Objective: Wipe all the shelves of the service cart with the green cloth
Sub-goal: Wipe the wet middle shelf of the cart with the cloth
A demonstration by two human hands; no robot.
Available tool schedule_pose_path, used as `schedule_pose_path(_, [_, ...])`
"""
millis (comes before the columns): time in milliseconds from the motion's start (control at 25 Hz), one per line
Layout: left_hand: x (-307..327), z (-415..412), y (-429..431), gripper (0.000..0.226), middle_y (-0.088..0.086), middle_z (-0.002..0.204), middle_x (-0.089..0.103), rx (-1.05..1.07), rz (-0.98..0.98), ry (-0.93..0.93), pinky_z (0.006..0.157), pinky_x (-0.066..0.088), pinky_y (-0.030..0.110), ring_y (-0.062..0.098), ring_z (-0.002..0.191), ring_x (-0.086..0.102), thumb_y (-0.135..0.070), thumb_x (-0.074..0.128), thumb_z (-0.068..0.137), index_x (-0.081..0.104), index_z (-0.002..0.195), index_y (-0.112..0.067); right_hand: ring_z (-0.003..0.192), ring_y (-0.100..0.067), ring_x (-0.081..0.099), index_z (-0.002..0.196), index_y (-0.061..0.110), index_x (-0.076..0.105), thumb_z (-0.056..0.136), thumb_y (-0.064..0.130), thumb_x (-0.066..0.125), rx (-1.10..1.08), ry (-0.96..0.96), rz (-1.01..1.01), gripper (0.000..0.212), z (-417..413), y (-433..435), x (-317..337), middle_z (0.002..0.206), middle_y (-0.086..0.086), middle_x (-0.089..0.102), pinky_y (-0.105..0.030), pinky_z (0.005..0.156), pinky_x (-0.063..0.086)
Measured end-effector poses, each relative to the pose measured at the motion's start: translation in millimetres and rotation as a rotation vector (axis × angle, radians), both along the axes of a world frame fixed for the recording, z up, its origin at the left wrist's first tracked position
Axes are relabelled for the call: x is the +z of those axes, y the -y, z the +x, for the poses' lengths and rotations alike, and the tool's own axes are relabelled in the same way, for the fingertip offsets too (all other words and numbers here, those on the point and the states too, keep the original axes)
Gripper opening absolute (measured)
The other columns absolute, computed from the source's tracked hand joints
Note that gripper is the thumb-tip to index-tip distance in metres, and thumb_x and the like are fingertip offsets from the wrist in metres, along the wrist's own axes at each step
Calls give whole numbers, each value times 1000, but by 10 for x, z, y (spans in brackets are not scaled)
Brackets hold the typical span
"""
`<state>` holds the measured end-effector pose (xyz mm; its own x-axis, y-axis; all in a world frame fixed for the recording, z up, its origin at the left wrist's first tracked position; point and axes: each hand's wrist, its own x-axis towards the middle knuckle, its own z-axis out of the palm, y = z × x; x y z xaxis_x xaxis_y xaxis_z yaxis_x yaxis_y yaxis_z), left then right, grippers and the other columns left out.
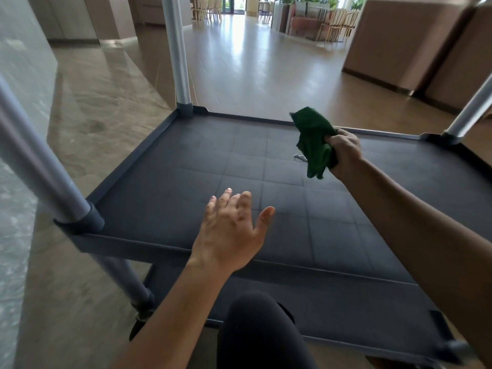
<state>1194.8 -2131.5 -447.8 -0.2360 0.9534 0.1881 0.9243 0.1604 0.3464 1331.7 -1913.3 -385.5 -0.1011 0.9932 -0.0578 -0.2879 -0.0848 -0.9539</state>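
Note:
The service cart's dark grey middle shelf (186, 166) fills the centre of the view, with a raised rim and a grid pattern. A lower shelf (346, 310) shows beneath its front edge. My right hand (346, 150) grips the crumpled green cloth (314, 142) above the shelf's far right part; whether the cloth touches the shelf I cannot tell. A small pale smear (299, 156) lies on the shelf just left of the cloth. My left hand (234, 230) hovers over the shelf's front middle, fingers spread and holding nothing.
Silver posts rise from the shelf corners at the near left (40, 161), far left (177, 49) and far right (471, 107). A marble wall (18, 102) runs along the left. Brown cabinets (415, 41) stand at the right. My dark-clad knee (258, 334) is below.

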Motion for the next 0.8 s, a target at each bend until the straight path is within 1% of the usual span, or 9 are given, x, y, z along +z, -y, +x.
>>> schedule_pose_path(80, [-1, -17, -37, 90, 5, 149, 39, -6, 8, -3, 118, 5, 37, 18, 145, 16, -68, -2, 82, 31, 145, -13, 77, -34, 61, 88, -8, 51, 89, -14, 30, -8, -76, -179, 22, 20, 34, 12, 97, -26, 58, -46, 71, 52])
schedule_pose_path(160, [3, -25, -70, 90, 5, 148, 40, -22, 8, -9, 118, 6, 37, 19, 145, 18, -66, -4, 82, 34, 144, -12, 85, -36, 56, 101, -7, 47, 94, -7, 30, 55, -131, -254, 18, 35, 87, -4, 104, -27, 51, -50, 81, 48])
schedule_pose_path(280, [-15, -47, -145, 79, 5, 148, 42, -42, -14, 10, 118, 9, 39, 20, 144, 20, -61, 3, 89, 36, 142, -12, 79, -35, 61, 110, -5, 44, 96, 4, 29, 203, -142, -311, 23, 58, 205, -33, 92, -23, 59, -46, 72, 50])
schedule_pose_path(400, [-11, -56, -171, 62, 8, 144, 46, -49, 7, 26, 118, 14, 39, 22, 143, 25, -50, 16, 97, 41, 139, -10, 62, -32, 69, 97, -5, 52, 95, 7, 30, 222, -234, -345, 25, 55, 279, 22, 73, -21, 68, -42, 51, 57])
schedule_pose_path(440, [5, -55, -165, 57, 9, 142, 48, -51, 31, 39, 118, 16, 39, 22, 142, 28, -45, 22, 99, 44, 137, -9, 62, -32, 68, 99, -4, 53, 94, 7, 32, 197, -249, -348, 24, 44, 274, 43, 77, -20, 68, -41, 52, 57])
schedule_pose_path(560, [97, -38, -114, 42, 13, 136, 54, -73, 86, 104, 116, 22, 35, 23, 138, 37, -29, 37, 101, 51, 132, -4, 79, -31, 62, 114, 2, 50, 85, 8, 41, 174, -281, -327, 30, 25, 345, 111, 99, -18, 60, -39, 73, 52])
schedule_pose_path(640, [228, -8, -99, 37, 14, 134, 55, -87, 88, 213, 113, 26, 32, 23, 136, 40, -22, 42, 100, 52, 131, -3, 75, -30, 64, 110, 3, 53, 80, 9, 45, 166, -293, -321, 32, 25, 452, 208, 91, -17, 64, -35, 68, 54])
schedule_pose_path(720, [392, 38, -96, 36, 12, 133, 56, -66, 67, 383, 107, 33, 30, 22, 131, 45, -22, 41, 101, 52, 131, -5, 61, -27, 67, 98, 3, 56, 73, 10, 51, 158, -307, -362, 26, 41, 594, 312, 72, -14, 68, -32, 58, 57])
schedule_pose_path(800, [603, 110, -72, 36, 9, 131, 57, -45, 23, 539, 100, 37, 28, 20, 124, 50, -25, 38, 102, 50, 131, -8, 57, -26, 67, 91, 2, 57, 71, 10, 52, 151, -317, -414, 22, 76, 774, 446, 67, -13, 68, -33, 55, 57])
